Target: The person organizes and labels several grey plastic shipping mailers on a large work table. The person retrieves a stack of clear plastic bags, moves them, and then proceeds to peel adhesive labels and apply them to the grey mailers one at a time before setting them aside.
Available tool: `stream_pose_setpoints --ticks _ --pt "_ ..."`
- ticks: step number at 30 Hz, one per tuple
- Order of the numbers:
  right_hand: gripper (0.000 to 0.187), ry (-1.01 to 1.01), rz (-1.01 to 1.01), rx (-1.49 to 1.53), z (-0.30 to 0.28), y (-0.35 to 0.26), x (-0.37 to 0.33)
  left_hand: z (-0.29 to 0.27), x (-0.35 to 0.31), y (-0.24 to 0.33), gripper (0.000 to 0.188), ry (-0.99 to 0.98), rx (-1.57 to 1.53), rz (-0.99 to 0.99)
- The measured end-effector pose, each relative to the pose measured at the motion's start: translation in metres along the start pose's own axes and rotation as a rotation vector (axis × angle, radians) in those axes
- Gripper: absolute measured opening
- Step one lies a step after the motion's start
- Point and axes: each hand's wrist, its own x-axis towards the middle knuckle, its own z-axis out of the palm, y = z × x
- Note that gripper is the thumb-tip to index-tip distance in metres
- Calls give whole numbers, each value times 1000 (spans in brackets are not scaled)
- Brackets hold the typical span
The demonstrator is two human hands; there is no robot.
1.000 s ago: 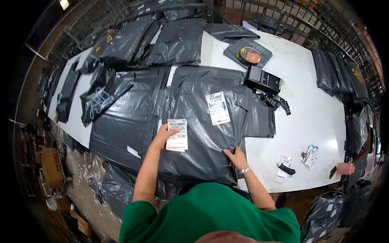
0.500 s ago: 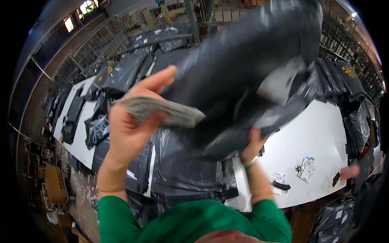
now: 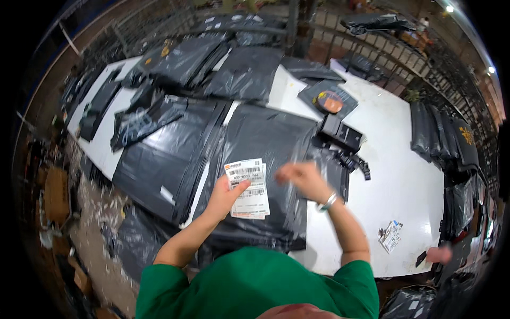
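My left hand (image 3: 219,201) is closed on a small stack of white printed shipping labels (image 3: 251,204), thumb lying across the top one. Just right of it, my right hand (image 3: 309,182) hovers over a pile of flat black plastic mailing bags (image 3: 268,130). Its fingers are curled but blurred by motion, and no object shows in them. A filled black plastic parcel (image 3: 376,24) is up beyond the table's far edge, in front of the metal fence, apart from both hands.
More black bags (image 3: 164,154) cover the white table's (image 3: 393,186) left side. A black tape dispenser (image 3: 341,134) and a tape roll (image 3: 328,101) stand right of the pile. Loose labels (image 3: 390,236) lie at right, near another person's blurred hand (image 3: 440,255). Black parcels (image 3: 433,133) line the right edge.
The black parcel has left my right hand and is now far off at the top. Both hands have come down over the bag pile; the labels now face up.
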Motion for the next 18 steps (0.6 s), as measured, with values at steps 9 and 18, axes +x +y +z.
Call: stream_pose_setpoints --ticks 9,18 --pt "14 401 266 410 139 14 -77 -8 -66 -61 24 207 5 -8" --pt "17 487 281 443 135 10 -95 0 -88 -51 71 196 -3 278"
